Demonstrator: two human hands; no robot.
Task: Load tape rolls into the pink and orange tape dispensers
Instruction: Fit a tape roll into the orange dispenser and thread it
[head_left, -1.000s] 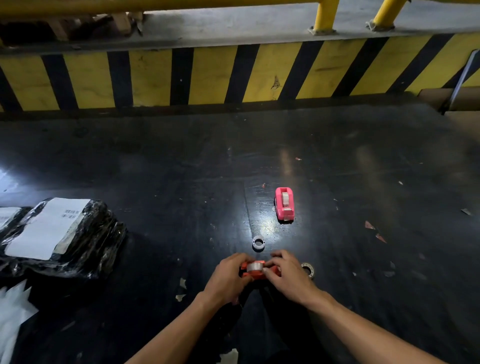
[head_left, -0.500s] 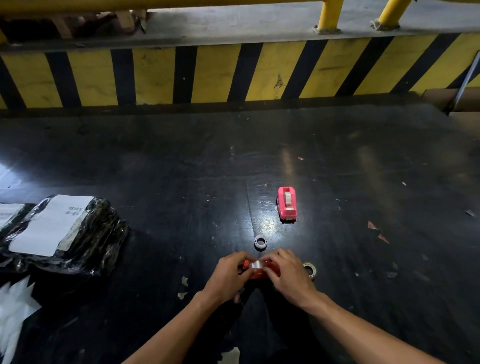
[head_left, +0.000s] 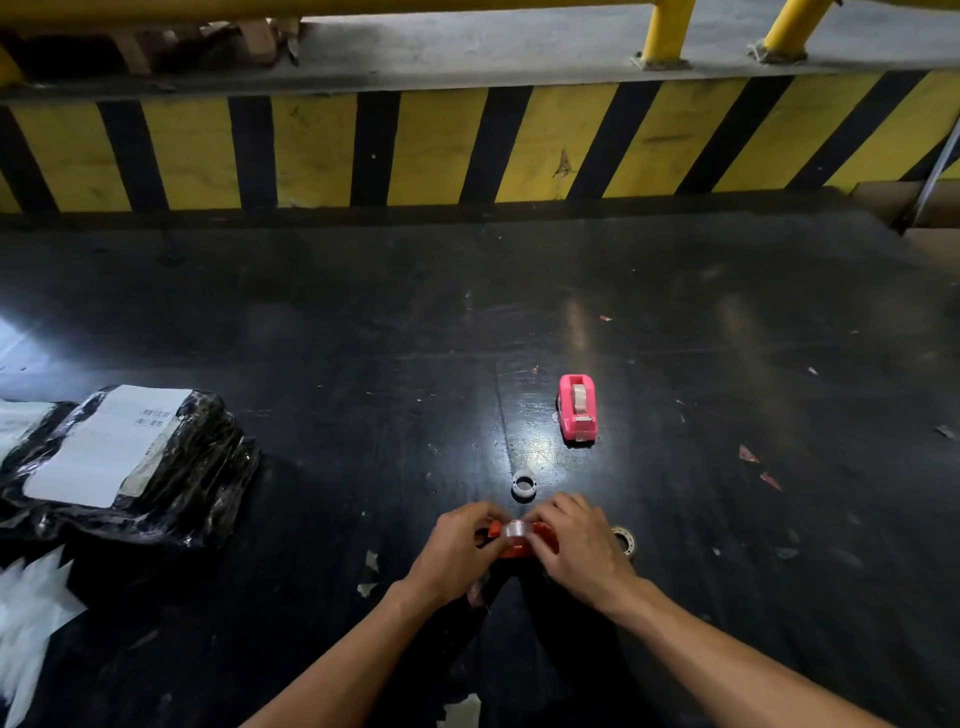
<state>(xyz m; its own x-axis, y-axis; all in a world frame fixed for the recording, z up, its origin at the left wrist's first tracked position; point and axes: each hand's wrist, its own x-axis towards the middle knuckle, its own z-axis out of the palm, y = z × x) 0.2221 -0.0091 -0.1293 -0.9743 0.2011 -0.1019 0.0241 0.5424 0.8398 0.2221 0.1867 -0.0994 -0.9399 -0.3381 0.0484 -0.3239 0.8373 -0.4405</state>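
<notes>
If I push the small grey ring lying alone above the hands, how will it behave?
The grey ring is small and hollow, so it is probably light and would slide easily on the glossy black table. It lies flat on its end, so rolling seems unlikely unless tipped on edge. It looks like stiff plastic.

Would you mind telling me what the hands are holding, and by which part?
Both hands, left and right, hold the orange dispenser by its two ends.

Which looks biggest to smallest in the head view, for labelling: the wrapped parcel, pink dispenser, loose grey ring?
1. Black wrapped parcel, largest by far.
2. Pink dispenser.
3. Grey ring, smallest, though nearer the camera than the dispenser.
</notes>
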